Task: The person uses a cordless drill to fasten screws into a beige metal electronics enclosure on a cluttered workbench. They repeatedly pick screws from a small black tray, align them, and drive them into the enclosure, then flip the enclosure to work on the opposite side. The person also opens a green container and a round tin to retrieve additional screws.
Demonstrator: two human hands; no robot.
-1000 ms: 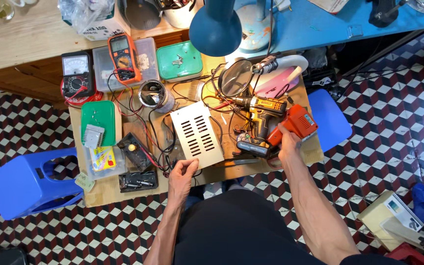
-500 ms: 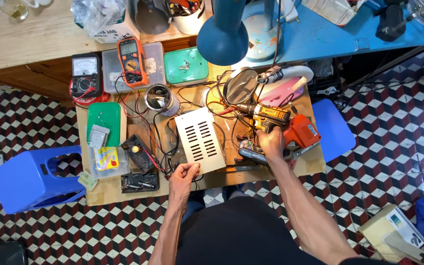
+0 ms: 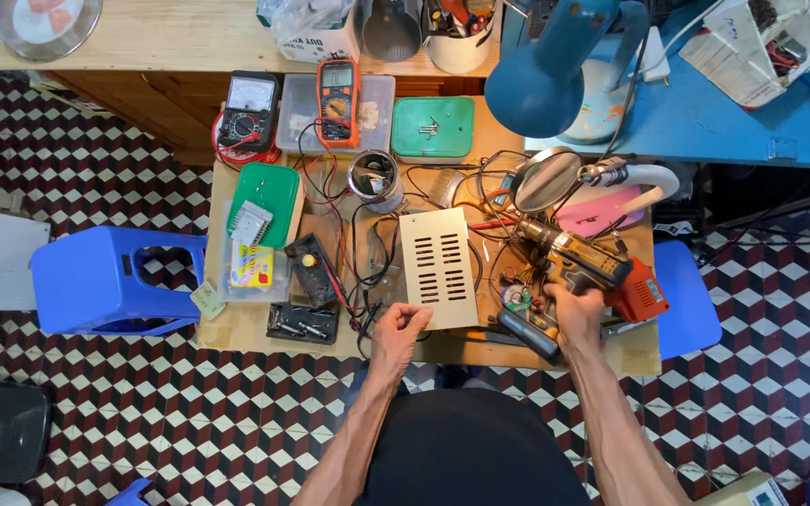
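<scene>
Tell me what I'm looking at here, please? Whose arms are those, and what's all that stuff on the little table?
The camera sits on a person's head and looks straight down, so those two arms are the person's own. The left hand rests on the near corner of a cream metal cover with slots. The right hand grips a yellow and red cordless drill. The small wooden table is crowded with tangled wires, two meters, one orange and one black, green lids and a round magnifier. A blue lamp hangs over it, and a blue stool stands beside it.
</scene>
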